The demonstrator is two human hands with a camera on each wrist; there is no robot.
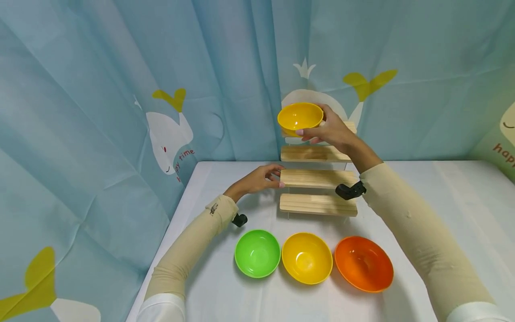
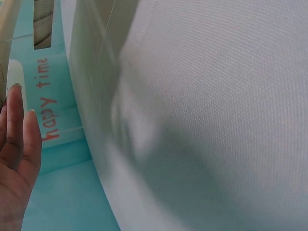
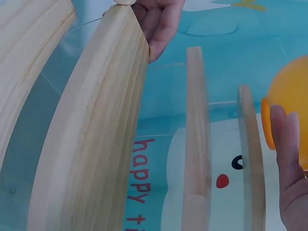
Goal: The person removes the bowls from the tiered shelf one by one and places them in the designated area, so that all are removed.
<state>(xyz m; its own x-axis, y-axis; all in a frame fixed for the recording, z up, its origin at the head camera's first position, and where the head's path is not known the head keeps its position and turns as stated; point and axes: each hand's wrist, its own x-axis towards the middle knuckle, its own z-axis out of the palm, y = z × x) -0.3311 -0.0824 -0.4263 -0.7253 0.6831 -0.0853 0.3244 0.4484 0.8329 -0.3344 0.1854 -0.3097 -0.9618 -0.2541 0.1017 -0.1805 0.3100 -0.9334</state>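
Note:
A small yellow bowl [image 1: 295,117] is held in my right hand [image 1: 335,132], thumb in front and fingers round its right side. It is at the top board of a tiered wooden shelf [image 1: 318,179]; whether it touches the board I cannot tell. My left hand [image 1: 257,180] grips the left end of the second board from the bottom. In the right wrist view, its fingers [image 3: 163,24] lie on one side of that board and the thumb on the other. The left wrist view shows part of the left hand [image 2: 17,163].
In front of the shelf, a green bowl [image 1: 257,254], a larger yellow bowl [image 1: 307,258] and an orange bowl [image 1: 363,264] stand in a row on the white table [image 1: 217,286]. A blue curtain [image 1: 237,80] with whale prints hangs behind.

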